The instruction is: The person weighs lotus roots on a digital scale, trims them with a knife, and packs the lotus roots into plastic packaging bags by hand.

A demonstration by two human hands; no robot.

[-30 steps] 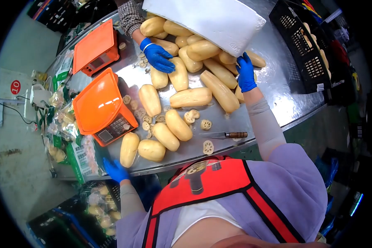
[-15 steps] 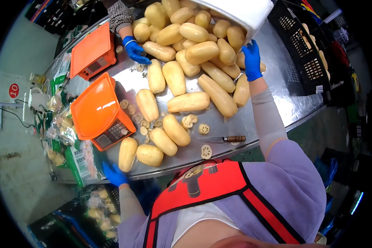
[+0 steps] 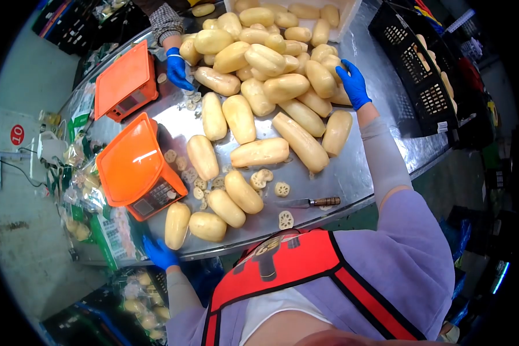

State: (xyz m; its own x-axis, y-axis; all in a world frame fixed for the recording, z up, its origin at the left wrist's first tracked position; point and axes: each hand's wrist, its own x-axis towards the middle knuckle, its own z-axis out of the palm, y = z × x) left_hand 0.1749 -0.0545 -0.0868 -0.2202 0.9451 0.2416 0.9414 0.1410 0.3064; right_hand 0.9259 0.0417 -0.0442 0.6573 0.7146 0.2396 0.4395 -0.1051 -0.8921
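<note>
My right hand (image 3: 353, 85), in a blue glove, is at the right side of a heap of peeled lotus roots (image 3: 266, 60), fingers apart. Its fingertips are beside a root (image 3: 331, 64); whether they touch it I cannot tell. My left hand (image 3: 160, 252), also blue-gloved, hangs at the table's near-left edge with fingers stretched out, close to a green-and-white plastic bag (image 3: 111, 237) and a root (image 3: 177, 225) standing on the table. Between my hands lie loose roots, cut lotus slices (image 3: 282, 189) and a wooden-handled knife (image 3: 309, 202).
Two orange scales (image 3: 134, 158) stand on the left of the metal table (image 3: 352, 173). Across from me is another person's blue-gloved hand (image 3: 177, 69). A white tub (image 3: 348, 18) with roots is at the far side; a black crate (image 3: 412, 75) stands on the right.
The tilted white tub has moved back from the heap, exposing more roots. My right hand has come away from its rim and lowered slightly. My left hand stays near the table edge.
</note>
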